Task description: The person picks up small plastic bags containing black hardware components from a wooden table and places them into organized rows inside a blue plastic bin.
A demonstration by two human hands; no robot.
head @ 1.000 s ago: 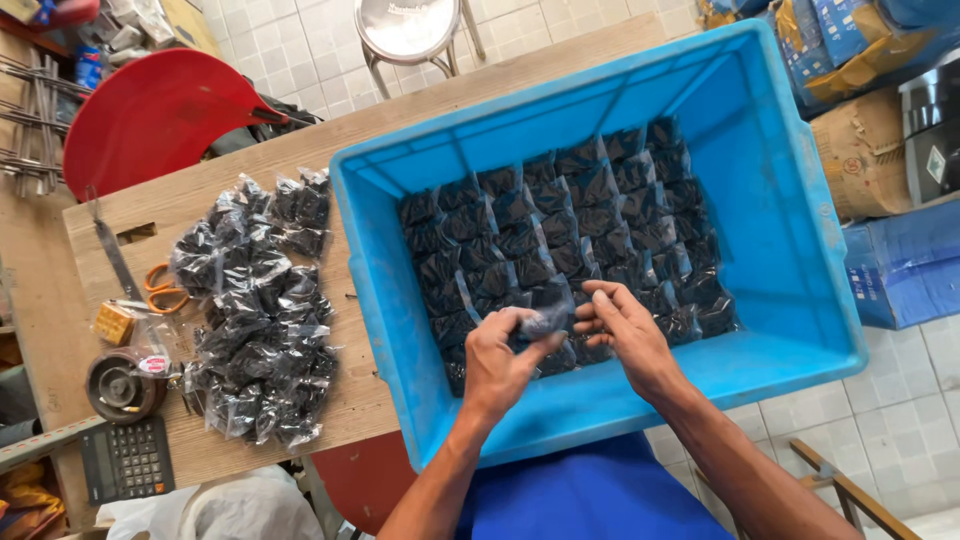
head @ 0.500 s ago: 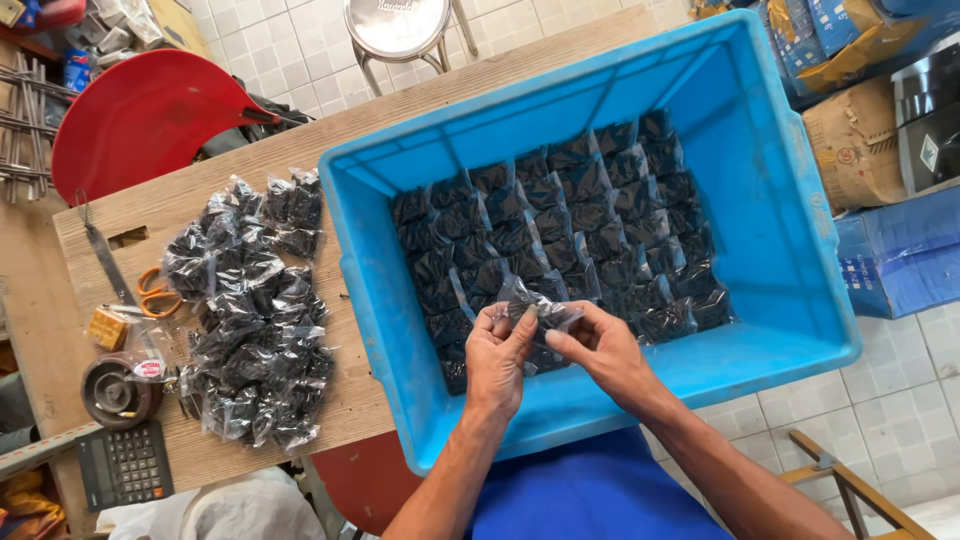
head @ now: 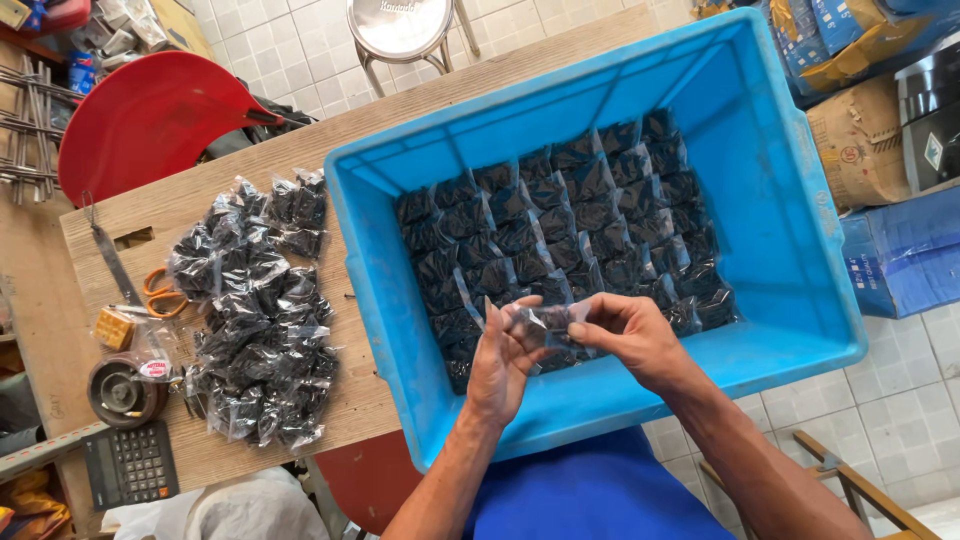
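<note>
A large blue plastic crate (head: 790, 230) rests on a wooden table (head: 150, 220) and holds neat rows of small clear bags with dark contents (head: 570, 220). Both of my hands are over the crate's near side. My left hand (head: 497, 365) and my right hand (head: 630, 335) pinch one small clear bag (head: 545, 320) between them, held just above the packed rows. A loose heap of the same small bags (head: 255, 310) lies on the table to the left of the crate.
Orange-handled scissors (head: 160, 290), a tape roll (head: 122, 390), a calculator (head: 128, 465) and a small yellow box (head: 115, 327) sit at the table's left end. A red chair (head: 150, 110) and a metal stool (head: 400, 28) stand behind. Boxes (head: 870, 150) are stacked to the right.
My hands lifted one small bag from the near rows and brought it up between them; the right hand closed onto it from the right.
</note>
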